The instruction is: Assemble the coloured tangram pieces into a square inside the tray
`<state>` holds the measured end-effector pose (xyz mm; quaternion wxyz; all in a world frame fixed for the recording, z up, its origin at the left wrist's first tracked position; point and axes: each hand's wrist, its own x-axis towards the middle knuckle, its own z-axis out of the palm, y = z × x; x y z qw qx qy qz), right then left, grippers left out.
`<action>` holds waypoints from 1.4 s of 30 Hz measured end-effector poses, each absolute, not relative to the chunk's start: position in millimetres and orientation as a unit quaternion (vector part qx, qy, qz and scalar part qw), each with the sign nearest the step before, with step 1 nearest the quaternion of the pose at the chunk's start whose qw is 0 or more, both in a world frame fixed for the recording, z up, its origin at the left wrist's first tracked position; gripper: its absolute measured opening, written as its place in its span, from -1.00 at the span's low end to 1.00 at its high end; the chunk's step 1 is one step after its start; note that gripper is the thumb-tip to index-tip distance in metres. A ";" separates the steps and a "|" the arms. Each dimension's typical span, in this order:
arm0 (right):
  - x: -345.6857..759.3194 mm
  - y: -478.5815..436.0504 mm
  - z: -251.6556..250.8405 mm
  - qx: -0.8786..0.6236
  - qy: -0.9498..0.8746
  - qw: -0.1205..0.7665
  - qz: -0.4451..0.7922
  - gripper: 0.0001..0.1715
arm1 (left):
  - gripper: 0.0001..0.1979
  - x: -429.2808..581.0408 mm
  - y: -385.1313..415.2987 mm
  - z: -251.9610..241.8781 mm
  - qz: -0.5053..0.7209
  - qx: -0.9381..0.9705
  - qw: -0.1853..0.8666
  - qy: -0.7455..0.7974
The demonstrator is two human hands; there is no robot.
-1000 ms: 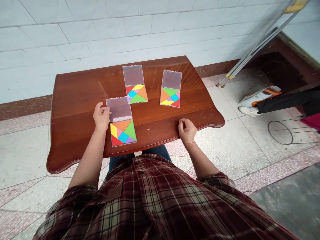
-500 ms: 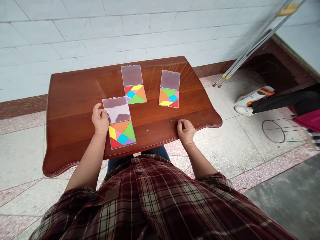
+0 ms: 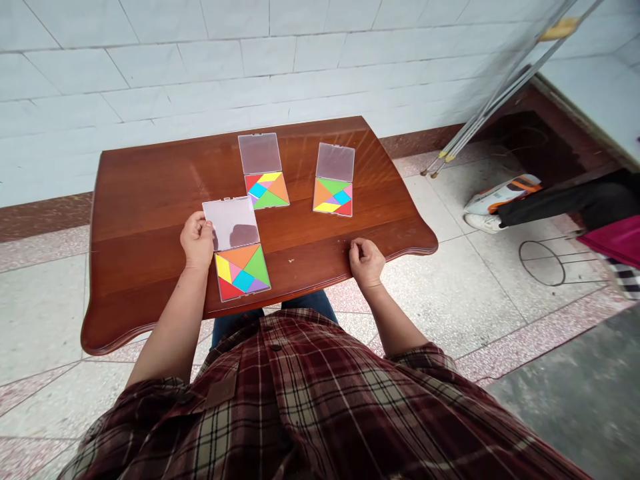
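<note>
No readable text, labels, numbers or signs anywhere.

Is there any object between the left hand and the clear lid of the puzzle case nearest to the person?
Nothing visible: the left hand is at the left edge of the clear lid and seems to touch it. The colored pieces lie on its near side, out of the way.

This glossy brown desk point(image 3: 150, 180) is holding a front tangram case point(image 3: 234, 235), wide open near the edge. A back case point(image 3: 261, 163) and a right-hand case point(image 3: 335, 171) are lying open too.
</note>
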<state>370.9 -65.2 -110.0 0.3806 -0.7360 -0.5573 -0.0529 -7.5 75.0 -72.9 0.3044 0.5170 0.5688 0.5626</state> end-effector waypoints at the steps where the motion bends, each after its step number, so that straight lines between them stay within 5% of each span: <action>1: 371.3 -65.1 -109.8 -0.738 -0.557 0.379 -0.048 -0.70 | -0.78 -7.6 75.3 -73.3 0.562 0.518 0.304 0.569; 17: 311.8 -67.2 -90.5 -0.636 -0.654 0.406 0.054 -0.73 | -0.73 -10.8 76.9 -72.4 0.560 0.499 0.284 0.597; 42: 311.6 -73.2 -88.7 -0.646 -0.667 0.369 0.043 -0.74 | -0.83 -8.5 79.8 -79.2 0.649 0.467 0.224 0.557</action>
